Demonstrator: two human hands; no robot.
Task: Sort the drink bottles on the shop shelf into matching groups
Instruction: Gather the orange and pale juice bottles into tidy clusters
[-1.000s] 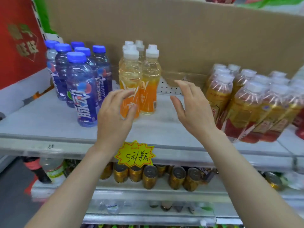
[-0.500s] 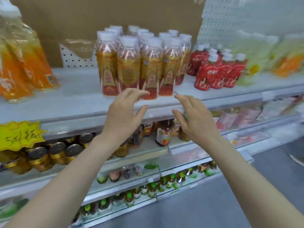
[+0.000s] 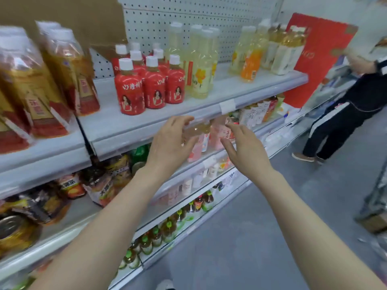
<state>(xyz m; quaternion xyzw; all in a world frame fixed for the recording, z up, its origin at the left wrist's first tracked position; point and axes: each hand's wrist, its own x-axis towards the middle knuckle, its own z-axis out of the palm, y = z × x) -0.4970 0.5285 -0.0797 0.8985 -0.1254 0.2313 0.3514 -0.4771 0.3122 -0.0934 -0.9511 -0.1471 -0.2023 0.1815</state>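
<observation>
**Head camera.** A person's two bare hands hang spread and empty before the top shelf [image 3: 129,130] of a shop's drinks aisle. The left hand [image 3: 170,143] has relaxed fingers level with the shelf's front rail. The right hand [image 3: 246,148] is just beside it at three o'clock, fingers straight. Whether either touches the rail cannot be told.

The bottles to be sorted stand on that shelf, above the hands. A tight cluster of red-label bottles [image 3: 149,86] stands at eleven o'clock of the hands, with pale yellow bottles [image 3: 201,68] close against it at twelve. Further along, at one o'clock, a lone orange bottle [image 3: 249,61] sits among more pale ones, next to white-label tea bottles [image 3: 287,51]. Gold-and-red bottles [image 3: 54,80] crowd the far left at nine o'clock, blurred.

The likely trouble lies in the reach. The orange bottle looks to be the odd one out, and it stands well apart from both hands. A stretch toward it passes the tall, slim yellow bottles, which would probably topple in a row if a wrist brushed them. The red cluster stands near the shelf's front, so a knock could send one to the floor. Another person [image 3: 356,105] stands in the aisle at three o'clock, where a sideways step might meet them.
</observation>
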